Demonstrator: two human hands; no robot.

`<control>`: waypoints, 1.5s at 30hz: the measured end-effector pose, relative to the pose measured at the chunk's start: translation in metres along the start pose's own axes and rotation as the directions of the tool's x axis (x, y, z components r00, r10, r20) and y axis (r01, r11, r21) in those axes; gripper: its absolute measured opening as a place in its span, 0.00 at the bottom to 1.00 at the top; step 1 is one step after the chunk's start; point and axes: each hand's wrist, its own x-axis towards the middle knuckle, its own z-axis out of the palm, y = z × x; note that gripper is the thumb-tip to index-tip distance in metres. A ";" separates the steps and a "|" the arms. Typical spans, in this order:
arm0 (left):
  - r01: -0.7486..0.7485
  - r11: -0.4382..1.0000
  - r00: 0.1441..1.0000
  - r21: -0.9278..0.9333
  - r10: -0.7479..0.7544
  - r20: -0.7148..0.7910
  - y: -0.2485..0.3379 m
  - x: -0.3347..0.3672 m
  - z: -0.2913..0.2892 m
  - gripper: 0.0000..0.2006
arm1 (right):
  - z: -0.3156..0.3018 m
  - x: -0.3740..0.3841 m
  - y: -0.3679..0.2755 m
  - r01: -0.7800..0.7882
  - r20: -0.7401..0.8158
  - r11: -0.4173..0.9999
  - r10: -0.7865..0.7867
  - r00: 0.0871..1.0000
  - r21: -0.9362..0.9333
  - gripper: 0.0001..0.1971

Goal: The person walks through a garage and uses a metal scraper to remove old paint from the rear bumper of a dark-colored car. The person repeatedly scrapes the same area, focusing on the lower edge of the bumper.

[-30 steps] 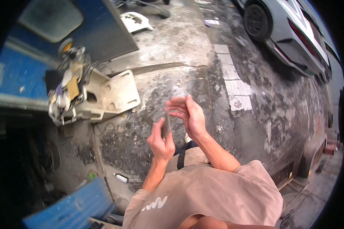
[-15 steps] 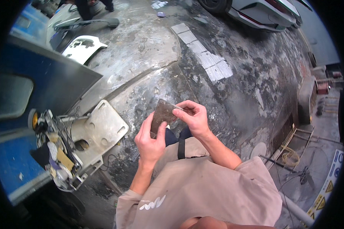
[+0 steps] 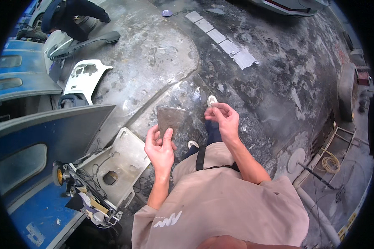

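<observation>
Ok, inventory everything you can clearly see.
Flat rectangular plate: one, grey-brown, held at centre
Moulded cutout tray: one, off-white, lower left
Tangled cables: several, black, on tray
Curved car panel: one, white, upper left
Flat sheets: about five, pale grey, upper-centre floor
Windowed panels: at least two, blue, left
Car: one, silver-grey, top right
Round disc: one, whitish, right
Coiled line: one, yellowish, right
Co-worker: one, dark clothes, top left
Shirt: one, beige, bottom centre
Left hand: one, bare, gripping plate
Right hand: one, bare, right of plate
</observation>
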 end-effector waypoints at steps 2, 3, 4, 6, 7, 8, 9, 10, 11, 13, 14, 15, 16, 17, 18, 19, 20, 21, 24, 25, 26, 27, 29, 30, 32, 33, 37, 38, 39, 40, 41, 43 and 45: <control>0.050 0.998 0.999 0.030 -0.050 0.005 0.014 0.033 0.034 0.17 | -0.004 0.049 -0.009 0.185 -0.025 0.978 -0.188 0.982 -0.101 0.10; 0.077 0.995 0.997 0.058 -0.078 0.014 0.021 0.048 0.053 0.17 | -0.005 0.071 -0.019 0.157 0.022 0.975 -0.155 0.988 -0.156 0.10; 0.121 0.988 0.993 0.094 -0.122 0.007 0.027 0.062 0.070 0.18 | -0.005 0.091 -0.032 0.032 0.092 0.968 -0.009 0.996 -0.249 0.11; 0.110 0.993 0.993 0.047 -0.112 0.037 0.037 0.087 0.101 0.18 | -0.001 0.129 -0.060 -0.064 0.276 0.935 0.168 0.946 -0.350 0.12; 0.133 0.990 0.991 0.044 -0.134 0.024 0.042 0.099 0.114 0.18 | 0.005 0.146 -0.072 -0.113 0.310 0.931 0.228 0.923 -0.348 0.12; 0.121 0.992 0.992 0.042 -0.122 0.044 0.046 0.110 0.123 0.19 | 0.013 0.161 -0.082 -0.072 0.403 0.974 0.154 0.902 -0.213 0.12; 0.185 0.981 0.982 0.061 -0.187 0.031 0.049 0.121 0.129 0.20 | 0.023 0.175 -0.089 0.036 0.536 0.997 0.007 0.844 -0.071 0.19; 0.298 0.950 0.947 -0.097 -0.282 0.151 0.051 0.134 0.132 0.18 | 0.035 0.188 -0.095 -0.126 0.549 0.992 0.093 0.831 0.023 0.23; 0.440 0.871 0.880 -0.219 -0.370 0.299 0.054 0.149 0.133 0.17 | 0.048 0.199 -0.099 -0.266 0.602 0.955 0.137 0.786 0.129 0.28; 0.676 0.588 0.708 -0.444 -0.352 0.612 0.058 0.179 0.133 0.17 | 0.079 0.218 -0.105 -0.482 0.628 0.861 0.287 0.724 0.162 0.33; 0.758 0.514 0.628 -0.401 -0.413 0.659 0.062 0.195 0.133 0.22 | 0.097 0.226 -0.108 -0.411 0.577 0.907 0.291 0.763 0.087 0.26; 0.772 0.495 0.603 -0.399 -0.370 0.707 0.067 0.210 0.134 0.28 | 0.117 0.235 -0.112 -0.390 0.484 0.920 0.361 0.798 -0.043 0.19; 0.723 0.526 0.667 -0.448 -0.362 0.651 0.074 0.225 0.134 0.31 | 0.137 0.245 -0.118 -0.352 0.443 0.936 0.321 0.837 -0.015 0.12; 0.670 0.564 0.724 -0.483 -0.352 0.593 0.082 0.240 0.135 0.34 | 0.157 0.255 -0.124 -0.245 0.391 0.966 0.257 0.884 -0.082 0.12; 0.573 0.655 0.803 -0.492 -0.333 0.494 0.089 0.256 0.135 0.37 | 0.177 0.265 -0.130 -0.155 0.354 0.973 0.207 0.912 -0.169 0.13; 0.499 0.686 0.857 -0.530 -0.299 0.420 0.094 0.273 0.134 0.32 | 0.198 0.276 -0.135 -0.055 0.305 0.962 0.138 0.942 -0.267 0.13; 0.418 0.808 0.898 -0.416 -0.298 0.323 0.099 0.293 0.133 0.27 | 0.220 0.286 -0.138 -0.092 0.347 0.987 0.133 0.928 -0.132 0.15; 0.269 0.916 0.952 -0.296 -0.206 0.229 0.102 0.314 0.131 0.23 | 0.243 0.297 -0.141 -0.063 0.355 0.987 0.113 0.928 -0.149 0.16; 0.165 0.923 0.983 -0.347 -0.125 0.134 0.111 0.389 0.122 0.16 | 0.321 0.334 -0.143 0.043 0.327 0.984 0.016 0.945 -0.173 0.19; 0.190 0.940 0.980 -0.283 -0.163 0.117 0.117 0.417 0.118 0.15 | 0.350 0.348 -0.142 0.108 0.294 0.975 -0.048 0.955 -0.192 0.20; 0.184 0.928 0.979 -0.325 -0.144 0.142 0.125 0.445 0.112 0.14 | 0.380 0.363 -0.142 0.172 0.255 0.961 -0.115 0.960 -0.215 0.21; 0.104 0.939 0.989 -0.327 -0.063 0.134 0.135 0.472 0.105 0.14 | 0.409 0.378 -0.142 0.219 0.229 0.941 -0.161 0.960 -0.256 0.21; 0.098 0.951 0.991 -0.294 -0.065 0.120 0.161 0.521 0.087 0.14 | 0.464 0.401 -0.151 0.194 0.183 0.947 -0.149 0.972 -0.258 0.22; 0.047 0.968 0.995 -0.246 -0.023 0.098 0.176 0.541 0.078 0.14 | 0.489 0.410 -0.158 0.176 0.176 0.956 -0.136 0.975 -0.234 0.21; 0.042 0.968 0.995 -0.246 -0.019 0.097 0.207 0.577 0.063 0.13 | 0.531 0.425 -0.178 0.148 0.159 0.971 -0.118 0.980 -0.189 0.17; 0.082 0.973 0.993 -0.217 -0.061 0.102 0.223 0.592 0.056 0.13 | 0.548 0.432 -0.188 0.123 0.158 0.982 -0.099 0.982 -0.147 0.15; 0.126 0.914 0.986 -0.385 -0.071 0.153 0.283 0.644 0.033 0.15 | 0.573 0.486 -0.207 -0.008 0.142 0.999 0.002 0.990 0.044 0.11; 0.110 0.904 0.983 -0.414 -0.039 0.178 0.295 0.657 0.029 0.17 | 0.570 0.507 -0.205 -0.006 0.107 0.999 0.000 0.994 0.052 0.11; 0.155 0.884 0.973 -0.442 -0.060 0.221 0.306 0.670 0.026 0.17 | 0.567 0.529 -0.203 0.009 0.038 1.000 -0.008 0.999 -0.019 0.11; 0.194 0.858 0.964 -0.475 -0.076 0.256 0.314 0.685 0.025 0.18 | 0.564 0.550 -0.201 -0.015 -0.002 0.994 0.015 1.000 -0.107 0.10; 0.227 0.830 0.953 -0.509 -0.081 0.293 0.321 0.701 0.026 0.18 | 0.565 0.567 -0.202 -0.021 -0.080 0.980 0.005 0.997 -0.198 0.11; 0.323 0.814 0.934 -0.483 -0.193 0.300 0.331 0.737 0.035 0.16 | 0.578 0.586 -0.219 0.331 0.095 0.863 -0.320 0.943 -0.382 0.17; 0.418 0.766 0.906 -0.489 -0.315 0.282 0.338 0.775 0.053 0.14 | 0.604 0.587 -0.253 0.640 0.333 0.570 -0.555 0.762 -0.515 0.28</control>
